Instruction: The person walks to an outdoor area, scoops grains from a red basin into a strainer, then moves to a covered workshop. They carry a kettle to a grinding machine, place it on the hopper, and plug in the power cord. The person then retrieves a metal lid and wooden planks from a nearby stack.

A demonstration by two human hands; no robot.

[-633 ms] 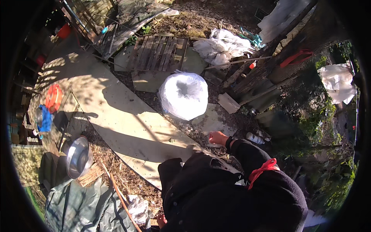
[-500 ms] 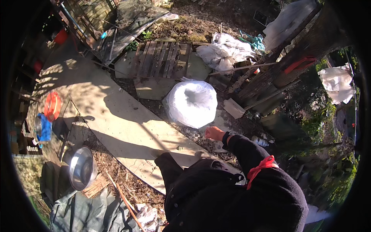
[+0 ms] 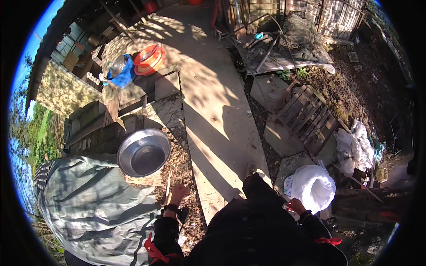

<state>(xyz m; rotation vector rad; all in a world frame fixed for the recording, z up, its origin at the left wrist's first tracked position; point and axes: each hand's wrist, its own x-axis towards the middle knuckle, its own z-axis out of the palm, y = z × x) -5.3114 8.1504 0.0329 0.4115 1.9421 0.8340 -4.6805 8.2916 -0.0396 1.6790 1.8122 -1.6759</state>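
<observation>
My left hand [image 3: 179, 194] is loosely curled with nothing seen in it, above dry leaf litter below a wide metal basin [image 3: 144, 153]. The basin stands with its hollow facing up and looks bare inside. Beside a container lined with a white plastic bag [image 3: 313, 188], my right hand [image 3: 296, 205] has its fingers bent in, and no object shows in them. It is to the left of the bag; whether it touches the bag I cannot tell. Both sleeves are black with red ties, and a dark band circles each wrist.
A grey-green tarp [image 3: 97, 208] covers a mound at the left. The concrete path [image 3: 222, 133] runs ahead, with a red basin [image 3: 149, 60] and a blue tub [image 3: 120, 73] beside it. At the right lie a slatted wooden pallet [image 3: 306, 113] and crumpled white plastic sheeting [image 3: 355, 148].
My view has swung to the left, so the metal basin now sits nearer the middle and the lined container farther right. My left hand has come into sight. The right hand remains near the bag.
</observation>
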